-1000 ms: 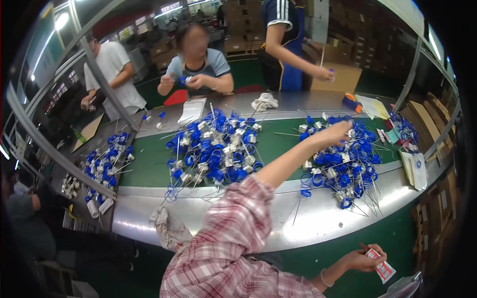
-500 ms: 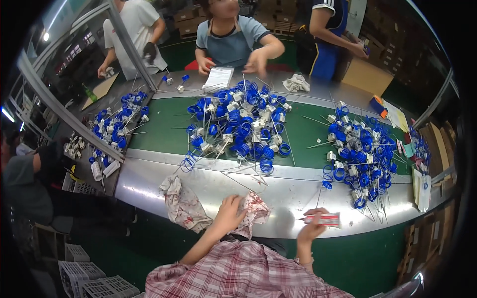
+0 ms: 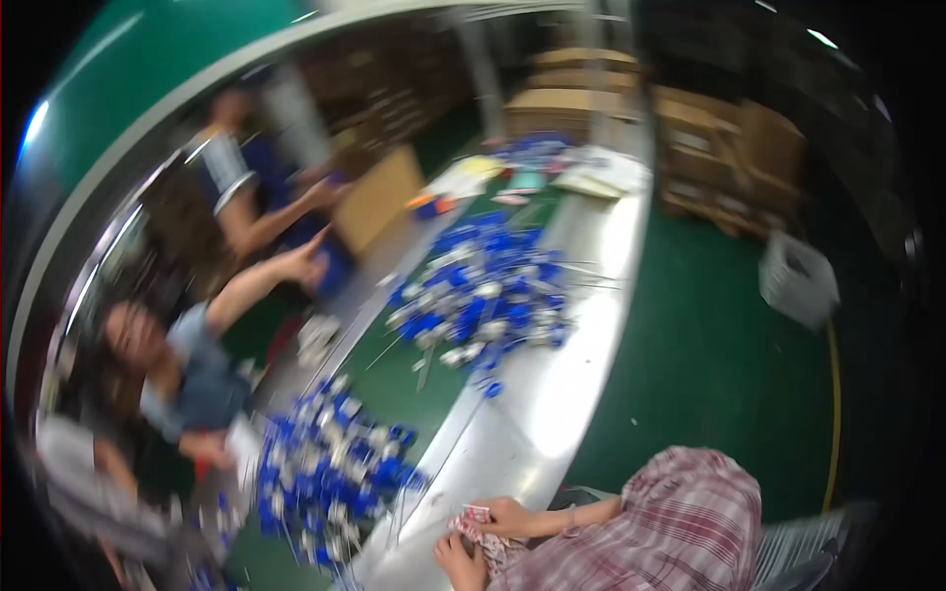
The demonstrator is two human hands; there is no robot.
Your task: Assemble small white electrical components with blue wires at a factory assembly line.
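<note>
At the metal edge of the bench, my two hands are close together. My right hand (image 3: pixel 507 517) is closed on a small red-and-white packet or tube (image 3: pixel 477 513). My left hand (image 3: pixel 461 563) is just beside it, its fingers curled at a crumpled white cloth (image 3: pixel 501 554) with red stains. Motion blur hides the exact grip. Beyond my hands lies a large heap of blue coiled cables with white connectors (image 3: pixel 330 468). A second heap of the same coils (image 3: pixel 483 286) sits farther along the green bench surface.
A person in a blue-grey top (image 3: pixel 192 379) sits across the bench with one arm stretched out. Another person (image 3: pixel 246 187) stands near a brown board (image 3: pixel 379 202). Papers (image 3: pixel 601 169) lie at the bench's far end. Stacked cartons (image 3: pixel 724 148) and a white crate (image 3: pixel 798 279) are on the right.
My view has swung right and tilted. My right hand has brought the red-and-white item over to my left hand and the cloth. The person opposite has stretched an arm out.
</note>
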